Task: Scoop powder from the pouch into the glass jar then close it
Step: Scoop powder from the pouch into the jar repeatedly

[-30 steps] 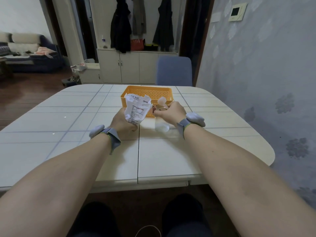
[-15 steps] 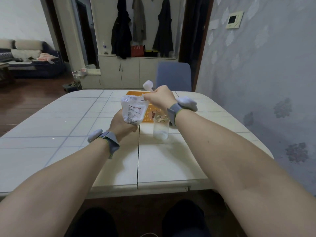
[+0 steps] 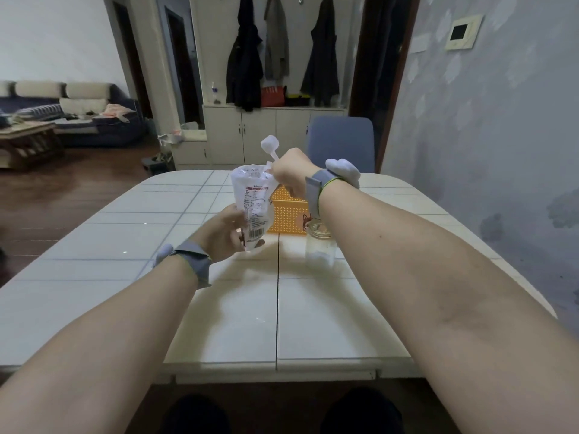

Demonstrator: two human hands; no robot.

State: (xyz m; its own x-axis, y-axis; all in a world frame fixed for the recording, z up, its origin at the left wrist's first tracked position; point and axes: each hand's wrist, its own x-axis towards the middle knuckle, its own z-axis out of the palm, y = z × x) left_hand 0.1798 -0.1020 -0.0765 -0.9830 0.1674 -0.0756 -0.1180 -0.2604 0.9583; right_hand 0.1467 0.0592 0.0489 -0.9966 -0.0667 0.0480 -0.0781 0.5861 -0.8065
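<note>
A: Light, general: we log it dim, cool and even; no lamp or window shows.
B: Brightest surface: we enter the table, pale, with a soft-edged, warm-tinted shadow below the left hand and the pouch.
A: Glare: we find only a weak sheen on the wood floor; the white scoop sits close to washed out.
B: Sharpness: we record the pouch print too soft to read, the glass jar faint against the table.
A: Distortion: we list wide-angle bowing; the door frame leans, the left forearm swells toward the corner.
B: Darkest: we mark the coats, near black, detail lost.
</note>
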